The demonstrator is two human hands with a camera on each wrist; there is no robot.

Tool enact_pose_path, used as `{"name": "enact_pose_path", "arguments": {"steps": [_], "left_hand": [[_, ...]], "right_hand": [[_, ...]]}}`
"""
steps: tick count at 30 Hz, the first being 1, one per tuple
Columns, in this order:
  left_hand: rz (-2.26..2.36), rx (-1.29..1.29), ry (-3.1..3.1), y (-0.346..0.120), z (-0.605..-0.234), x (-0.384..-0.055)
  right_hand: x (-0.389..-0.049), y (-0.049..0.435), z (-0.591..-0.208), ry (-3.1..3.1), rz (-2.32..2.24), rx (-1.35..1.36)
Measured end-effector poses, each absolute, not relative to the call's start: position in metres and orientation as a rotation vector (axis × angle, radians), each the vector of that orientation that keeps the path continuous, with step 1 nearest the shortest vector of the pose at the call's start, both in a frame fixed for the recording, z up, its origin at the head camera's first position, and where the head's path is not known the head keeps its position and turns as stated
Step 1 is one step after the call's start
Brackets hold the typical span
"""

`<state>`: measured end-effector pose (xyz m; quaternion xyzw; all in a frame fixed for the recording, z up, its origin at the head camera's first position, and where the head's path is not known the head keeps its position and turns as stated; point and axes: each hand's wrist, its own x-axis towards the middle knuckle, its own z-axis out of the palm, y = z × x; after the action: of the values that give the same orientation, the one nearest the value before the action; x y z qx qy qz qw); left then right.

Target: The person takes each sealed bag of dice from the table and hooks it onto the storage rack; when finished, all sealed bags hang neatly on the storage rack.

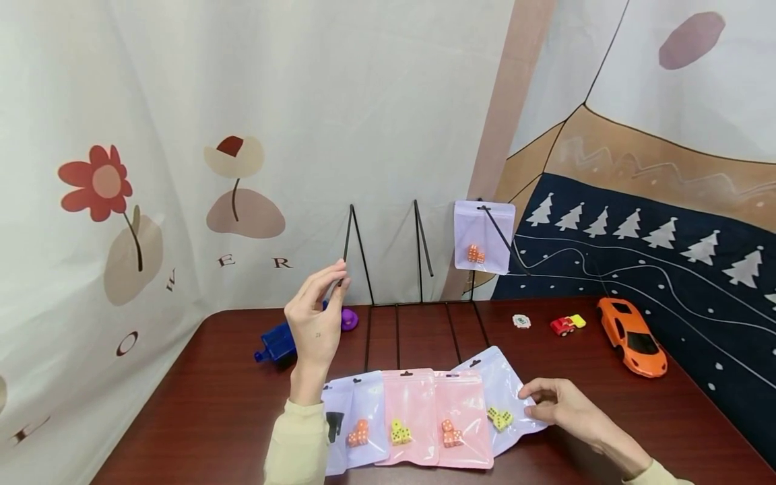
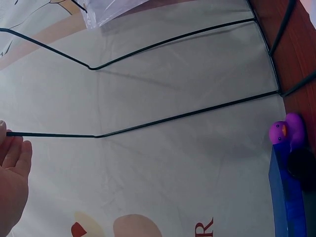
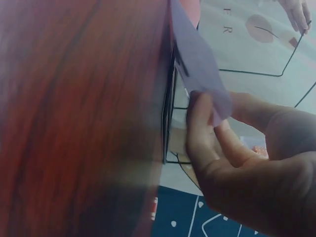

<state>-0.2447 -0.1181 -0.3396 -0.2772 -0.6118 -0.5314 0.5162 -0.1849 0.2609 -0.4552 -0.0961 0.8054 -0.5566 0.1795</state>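
My left hand (image 1: 316,325) is raised and pinches the front tip of the leftmost prong (image 2: 163,120) of a black wire rack (image 1: 418,304). My right hand (image 1: 568,409) grips the lower right edge of a lilac zip bag (image 1: 485,380) with yellow dice, between thumb and fingers; its edge lifts off the table in the right wrist view. Beside it, overlapping in a row, lie a pink bag (image 1: 463,401) with orange dice, a pink bag (image 1: 409,397) with yellow dice, a lilac bag (image 1: 370,404) with orange dice, and another lilac bag (image 1: 338,401) holding something black.
A lilac bag (image 1: 465,225) with orange dice hangs on the rack's right prong; the middle prong (image 1: 418,252) is bare. Behind my left hand are a blue object (image 1: 279,341) and a purple duck (image 2: 291,129). An orange toy car (image 1: 633,337), small red-yellow car (image 1: 568,325) and white chip (image 1: 521,321) lie right.
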Motion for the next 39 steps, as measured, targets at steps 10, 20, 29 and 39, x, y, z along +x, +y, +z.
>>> {"name": "enact_pose_path", "arguments": {"steps": [10,20,29,39], "left_hand": [[-1.275,-0.671,-1.460,-0.110,-0.324,-0.228],[-1.271,-0.681,-1.455,-0.110,-0.324,-0.230],[-1.277,-0.683,-1.431,-0.110,-0.324,-0.228],[-1.264,-0.694,-1.449,-0.110,-0.321,-0.226]], "right_hand": [[-0.184,0.268,-0.448,2.345,-1.612,-0.248],[-0.184,0.276,-0.441,2.448,-1.566,-0.210],[-0.185,0.278,-0.431,2.579,-1.568,-0.263],[-0.177,0.273,-0.420,2.694,-1.675,-0.231]]}}
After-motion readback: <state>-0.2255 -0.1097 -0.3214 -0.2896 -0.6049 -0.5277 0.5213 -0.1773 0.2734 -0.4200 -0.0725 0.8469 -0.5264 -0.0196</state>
